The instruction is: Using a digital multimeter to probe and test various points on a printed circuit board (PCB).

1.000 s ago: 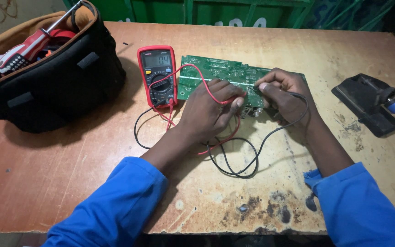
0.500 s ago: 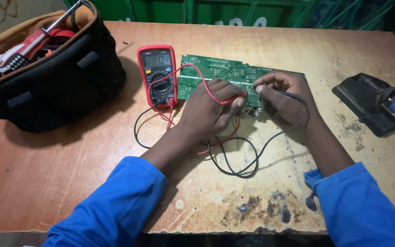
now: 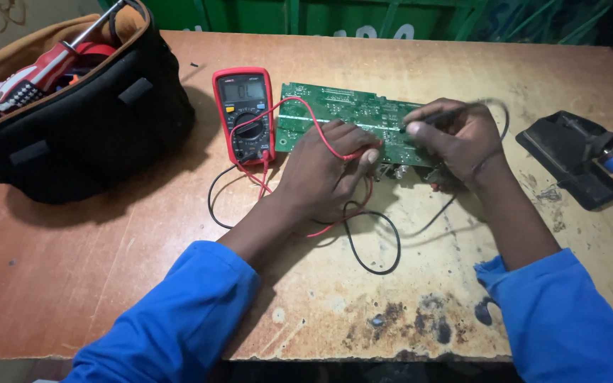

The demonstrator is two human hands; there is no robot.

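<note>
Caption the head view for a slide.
Left hand and right hand press red and black probes onto a green circuit board beside a red multimeter.

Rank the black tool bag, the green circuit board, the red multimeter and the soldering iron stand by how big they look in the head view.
1. Black tool bag, clearly largest.
2. Green circuit board, partly hidden by hands.
3. Soldering iron stand and red multimeter look alike, so unranked.

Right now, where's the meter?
In the head view, the red meter lies on the table left of the green circuit board, between it and the black tool bag.
</note>
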